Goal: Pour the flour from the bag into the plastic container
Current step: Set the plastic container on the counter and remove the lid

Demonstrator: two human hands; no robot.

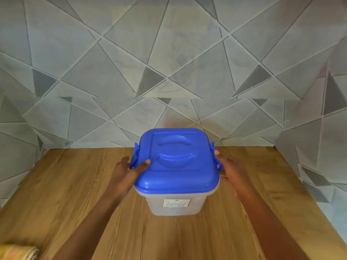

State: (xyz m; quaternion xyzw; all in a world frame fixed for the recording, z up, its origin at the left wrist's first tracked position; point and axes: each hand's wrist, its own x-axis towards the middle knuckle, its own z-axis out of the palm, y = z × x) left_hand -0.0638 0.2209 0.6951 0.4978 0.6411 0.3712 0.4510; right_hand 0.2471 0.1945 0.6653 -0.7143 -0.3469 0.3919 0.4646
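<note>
Where the wooden tabletop (75,194) meets its near left edge, a pale yellow-and-white cloth (17,253), only partly in frame and too blurred to identify further. Next rightward, left hand (127,170) laid against the left side of the plastic container (173,204), thumb resting on the blue lid (176,158) and curled fingers beside the left blue clip (133,160); grip closed around that side of the container. At centre, plastic container standing upright on the tabletop, translucent white body, lid seated and closed, with a moulded recessed handle on top; small white label (176,203) on the near wall, print illegible. Contents not discernible through the cloudy wall. On the far side of the lid, right blue clip (216,156), touched by a fingertip of the right hand (231,172). Right hand cupped against the container's right side, fingers partly hidden behind the lid edge, apparently gripping the wall just below the rim. Both forearms bare, reaching in from the lower corners. Behind and to both sides, wall panels (169,62) patterned in grey and pale triangles, meeting the rear edge of the tabletop just behind the container.
</note>
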